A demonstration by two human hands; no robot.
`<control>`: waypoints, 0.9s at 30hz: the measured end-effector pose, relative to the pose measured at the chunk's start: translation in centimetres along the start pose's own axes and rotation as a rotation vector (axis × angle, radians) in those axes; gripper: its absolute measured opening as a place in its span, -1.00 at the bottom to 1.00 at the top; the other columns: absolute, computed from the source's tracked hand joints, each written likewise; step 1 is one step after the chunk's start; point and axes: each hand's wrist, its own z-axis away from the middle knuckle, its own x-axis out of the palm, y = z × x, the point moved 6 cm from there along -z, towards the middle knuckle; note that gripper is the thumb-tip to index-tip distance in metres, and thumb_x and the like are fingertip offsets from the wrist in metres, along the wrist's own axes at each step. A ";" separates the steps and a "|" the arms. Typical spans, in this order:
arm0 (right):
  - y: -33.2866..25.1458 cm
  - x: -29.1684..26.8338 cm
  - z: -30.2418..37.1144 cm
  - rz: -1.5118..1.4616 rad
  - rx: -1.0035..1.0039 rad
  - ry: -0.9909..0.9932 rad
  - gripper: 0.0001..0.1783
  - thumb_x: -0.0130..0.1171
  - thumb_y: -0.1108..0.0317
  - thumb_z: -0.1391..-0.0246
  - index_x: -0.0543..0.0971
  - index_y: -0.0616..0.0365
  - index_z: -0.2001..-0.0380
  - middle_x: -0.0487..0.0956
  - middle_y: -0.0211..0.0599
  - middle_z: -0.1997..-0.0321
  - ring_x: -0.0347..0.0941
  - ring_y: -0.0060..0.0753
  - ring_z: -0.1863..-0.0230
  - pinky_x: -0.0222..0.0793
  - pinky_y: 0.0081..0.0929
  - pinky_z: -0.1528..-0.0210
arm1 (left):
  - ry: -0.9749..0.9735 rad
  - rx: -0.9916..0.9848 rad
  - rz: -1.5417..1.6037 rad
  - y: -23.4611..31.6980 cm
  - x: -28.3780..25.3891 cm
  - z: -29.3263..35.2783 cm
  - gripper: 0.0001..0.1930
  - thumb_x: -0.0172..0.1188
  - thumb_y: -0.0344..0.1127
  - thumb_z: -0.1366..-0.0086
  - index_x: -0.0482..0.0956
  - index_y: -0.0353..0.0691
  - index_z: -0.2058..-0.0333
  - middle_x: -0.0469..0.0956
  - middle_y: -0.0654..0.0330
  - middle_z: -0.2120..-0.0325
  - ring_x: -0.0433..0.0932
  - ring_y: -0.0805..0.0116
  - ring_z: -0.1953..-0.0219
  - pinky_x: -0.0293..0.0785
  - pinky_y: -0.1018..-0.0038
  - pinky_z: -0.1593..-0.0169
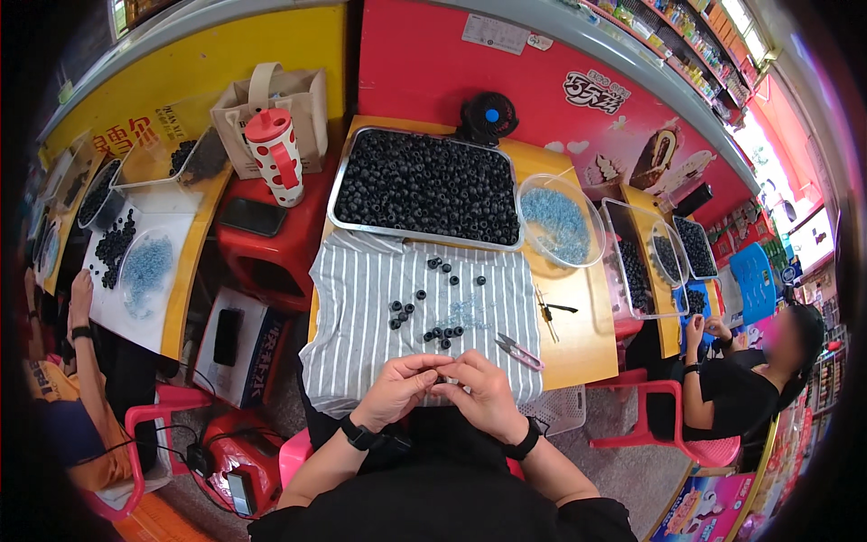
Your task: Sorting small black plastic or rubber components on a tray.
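Note:
Both hands meet at the near edge of a grey-and-white striped cloth [357,298]. My left hand [399,388] is closed in a pinch, and its fingertips touch those of my right hand [480,387], which is pinching too. Whatever sits between them is mostly covered by the fingers; a small dark bit shows. Beyond them on the cloth lie several small black round pieces with holes [444,334] and a loose scatter of tiny pale-blue pieces [466,314]. Small pink-handled snips [520,352] rest on the cloth right of my right hand.
A metal tray [424,237] full of black pieces stands at the back, beside a clear bowl [591,239] of pale-blue pieces. Behind is a black fan [489,117]. A spotted tumbler [275,158] and phone [254,216] sit on a red stool at left. People work at both sides.

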 end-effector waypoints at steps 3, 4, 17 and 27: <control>0.2 -0.1 -0.4 -0.082 0.045 0.018 -0.80 0.37 0.44 0.11 0.61 0.17 0.35 0.46 -0.27 0.45 0.47 -0.31 0.48 0.37 -0.45 0.47 | -0.001 0.007 0.013 0.2 0.1 -0.1 -0.69 0.02 -0.47 -0.39 0.43 -0.45 -0.06 0.55 0.06 0.09 0.57 0.35 0.10 0.53 0.49 0.03; 0.2 -0.2 -0.5 -0.109 0.057 0.022 -0.81 0.37 0.39 0.11 0.61 0.16 0.38 0.44 -0.27 0.46 0.45 -0.27 0.50 0.35 -0.40 0.48 | 0.001 0.008 0.012 0.2 0.1 -0.1 -0.69 0.03 -0.46 -0.39 0.43 -0.44 -0.07 0.55 0.06 0.09 0.57 0.36 0.12 0.53 0.50 0.04; 7.1 -7.1 -5.2 0.297 0.191 0.153 -0.84 0.29 0.46 0.11 0.55 0.26 0.41 0.54 -0.07 0.46 0.50 -0.05 0.42 0.39 -0.22 0.38 | 0.010 0.058 0.057 0.0 -0.7 0.3 -0.84 0.19 -0.36 -0.31 0.58 -0.35 0.22 0.57 0.20 0.44 0.55 0.47 0.43 0.51 0.61 0.35; 6.6 -5.3 -4.6 0.303 0.105 0.000 -0.91 0.20 0.47 0.09 0.52 0.27 0.51 0.52 -0.04 0.47 0.48 0.05 0.40 0.39 -0.19 0.35 | 0.073 0.073 0.027 -0.3 -1.4 0.4 -0.82 0.16 -0.42 -0.32 0.57 -0.36 0.15 0.60 0.15 0.38 0.58 0.42 0.37 0.51 0.56 0.33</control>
